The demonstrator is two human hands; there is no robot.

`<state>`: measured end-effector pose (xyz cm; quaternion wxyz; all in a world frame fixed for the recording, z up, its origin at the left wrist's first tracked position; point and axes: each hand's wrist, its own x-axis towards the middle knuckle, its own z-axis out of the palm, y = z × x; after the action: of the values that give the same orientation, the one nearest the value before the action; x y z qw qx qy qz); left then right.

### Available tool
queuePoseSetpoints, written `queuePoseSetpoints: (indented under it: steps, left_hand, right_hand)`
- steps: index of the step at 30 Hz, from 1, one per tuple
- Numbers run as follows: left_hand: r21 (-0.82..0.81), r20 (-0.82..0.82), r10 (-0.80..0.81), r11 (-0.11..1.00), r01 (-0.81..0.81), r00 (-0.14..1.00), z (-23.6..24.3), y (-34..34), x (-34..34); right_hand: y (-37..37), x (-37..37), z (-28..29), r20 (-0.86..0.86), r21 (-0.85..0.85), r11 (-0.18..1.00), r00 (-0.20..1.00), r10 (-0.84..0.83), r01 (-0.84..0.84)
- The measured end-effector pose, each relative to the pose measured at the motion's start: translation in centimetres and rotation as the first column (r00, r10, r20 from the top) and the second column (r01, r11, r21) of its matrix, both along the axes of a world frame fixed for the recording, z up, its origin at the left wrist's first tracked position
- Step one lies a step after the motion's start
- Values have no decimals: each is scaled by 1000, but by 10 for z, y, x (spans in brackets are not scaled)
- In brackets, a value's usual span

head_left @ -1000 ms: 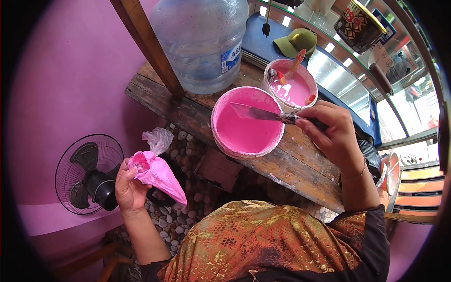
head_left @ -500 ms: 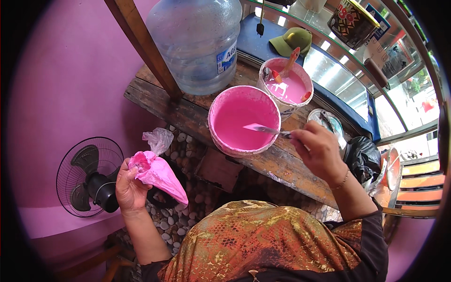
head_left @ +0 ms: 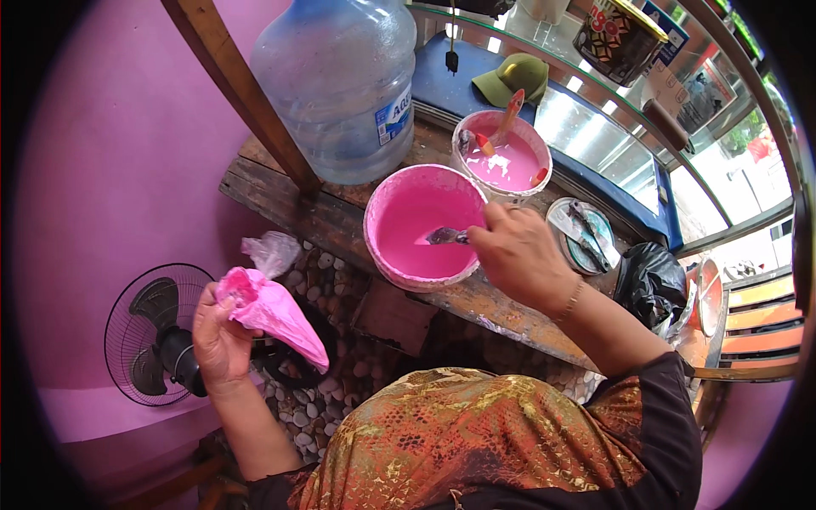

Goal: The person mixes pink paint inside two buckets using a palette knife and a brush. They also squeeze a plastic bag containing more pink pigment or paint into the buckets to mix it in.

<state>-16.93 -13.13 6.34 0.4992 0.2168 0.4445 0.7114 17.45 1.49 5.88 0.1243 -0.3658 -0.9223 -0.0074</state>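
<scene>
Pink bag (head_left: 274,311), spoon (head_left: 445,236) in bowl (head_left: 422,226)

Blue-white label (head_left: 393,118) on water jug; patterned black tin (head_left: 618,34) top right

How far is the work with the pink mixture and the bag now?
Done: the plastic bag in the left hand already bulges with pink mixture. In hand: the right hand dips a knife-like tool into the pink bucket. Left: that bucket and the smaller tub both hold plenty of mixture.
</scene>
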Motion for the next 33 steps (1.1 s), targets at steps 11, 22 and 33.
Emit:
queuePoseSetpoints:
  steps: [11,22,33]
  left_hand:
    - [292,-437,-248,870,397,865,116,133,65]
    - [29,-728,-407,785,619,551,43,302,229]
    - [-397,-909,-417,867,301,3,-73,336,264]
  right_hand:
    - [49,13,11,-338,-494,869,928,-154,-36]
    - [136,62,72,-726,-647,724,482,-490,-240]
    - [183,67,-73,-420,-539,804,748,-515,251]
